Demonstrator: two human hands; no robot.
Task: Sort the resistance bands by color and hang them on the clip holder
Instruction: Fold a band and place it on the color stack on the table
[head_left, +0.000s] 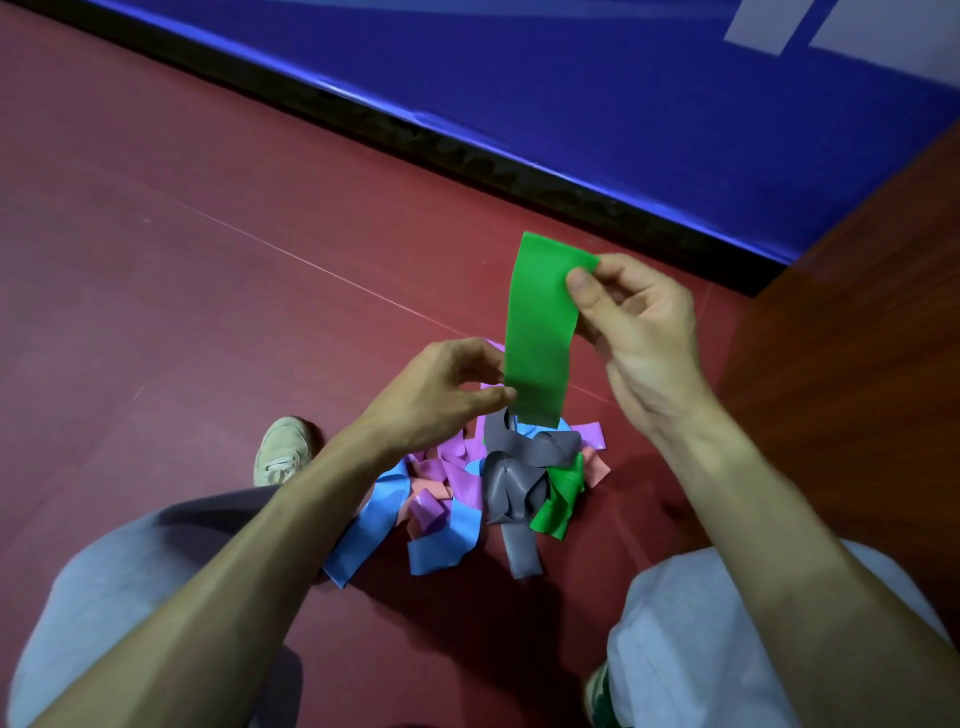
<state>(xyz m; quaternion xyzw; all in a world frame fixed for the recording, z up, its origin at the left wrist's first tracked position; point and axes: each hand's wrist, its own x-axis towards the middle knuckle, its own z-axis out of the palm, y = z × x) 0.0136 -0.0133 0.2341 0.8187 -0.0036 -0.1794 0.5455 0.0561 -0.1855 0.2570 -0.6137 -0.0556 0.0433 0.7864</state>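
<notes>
Dark red floor (182, 260) is seen from above, bordered at twelve o'clock by a blue wall panel (571, 93). At the centre a green resistance band (540, 327) is held upright. Its top corner is pinched by the right hand (639, 322) at two o'clock, and its lower edge by the left hand (441, 389) at eight o'clock. Below, at six o'clock, a tangled pile of bands (498, 483) in blue, purple, pink, grey and green is spread between the knees. A beige shoe (283, 449) is placed at nine o'clock of it.
</notes>
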